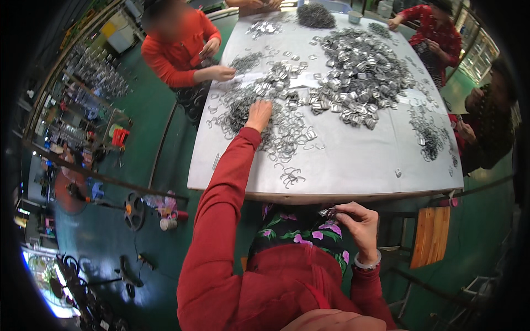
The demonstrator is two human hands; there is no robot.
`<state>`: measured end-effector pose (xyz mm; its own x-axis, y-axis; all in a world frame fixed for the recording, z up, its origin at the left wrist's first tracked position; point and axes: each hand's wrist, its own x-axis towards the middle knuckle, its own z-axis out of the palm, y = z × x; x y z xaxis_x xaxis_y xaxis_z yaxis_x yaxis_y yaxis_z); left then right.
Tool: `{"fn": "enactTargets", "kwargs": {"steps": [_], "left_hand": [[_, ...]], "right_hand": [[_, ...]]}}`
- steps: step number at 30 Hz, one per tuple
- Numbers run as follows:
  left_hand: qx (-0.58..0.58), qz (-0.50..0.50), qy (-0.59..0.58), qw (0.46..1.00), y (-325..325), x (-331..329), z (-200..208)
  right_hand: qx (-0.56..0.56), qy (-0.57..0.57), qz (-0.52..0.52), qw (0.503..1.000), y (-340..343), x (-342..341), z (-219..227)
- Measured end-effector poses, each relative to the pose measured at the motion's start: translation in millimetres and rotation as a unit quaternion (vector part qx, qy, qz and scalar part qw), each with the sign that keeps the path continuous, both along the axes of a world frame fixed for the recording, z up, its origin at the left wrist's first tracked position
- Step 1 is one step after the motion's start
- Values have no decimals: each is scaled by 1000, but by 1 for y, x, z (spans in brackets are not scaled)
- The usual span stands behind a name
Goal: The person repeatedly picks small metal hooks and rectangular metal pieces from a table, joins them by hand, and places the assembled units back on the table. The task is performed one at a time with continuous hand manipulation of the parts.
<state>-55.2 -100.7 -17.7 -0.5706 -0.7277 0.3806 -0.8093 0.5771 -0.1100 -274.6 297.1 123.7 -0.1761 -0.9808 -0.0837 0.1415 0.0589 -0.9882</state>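
Note:
My left hand (259, 115) reaches forward onto a heap of thin, bent wire pieces (238, 112) on the white-covered table (353, 160). Its fingers are curled down among the wires, and their tips are hidden, so what they pinch cannot be made out. Close to my lap, below the table's front edge, my right hand (360, 225) is closed in a pinch on a small shiny metal buckle (327, 212), partly covered by the fingers. Loose wire loops (291, 176) lie on the table between the heap and me.
A big pile of flat silver buckles (364, 77) covers the table's middle. A dark wire heap (316, 16) and a bowl (354, 17) stand at the far end. Co-workers sit around; one in orange (179, 47) is at the left. A wooden stool (430, 237) stands at the right.

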Motion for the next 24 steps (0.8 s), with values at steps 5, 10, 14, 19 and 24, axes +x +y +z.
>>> {"fn": "enactTargets", "kwargs": {"steps": [5,10,14,19,24], "left_hand": [[42,25,-107,993,-1,-14,12],[5,17,-36,999,7,-14,27],[7,-2,77,997,17,-11,45],[3,-9,129,992,19,16,20],[328,-50,444,833,114,-22,84]], "right_hand": [[-7,14,-10,1000,5,5,4],[-20,40,-18,999,12,8,11],[-19,31,-16,999,11,10,12],[-7,14,2,1000,-2,16,1],[-2,-26,-69,997,6,21,-2]]}}
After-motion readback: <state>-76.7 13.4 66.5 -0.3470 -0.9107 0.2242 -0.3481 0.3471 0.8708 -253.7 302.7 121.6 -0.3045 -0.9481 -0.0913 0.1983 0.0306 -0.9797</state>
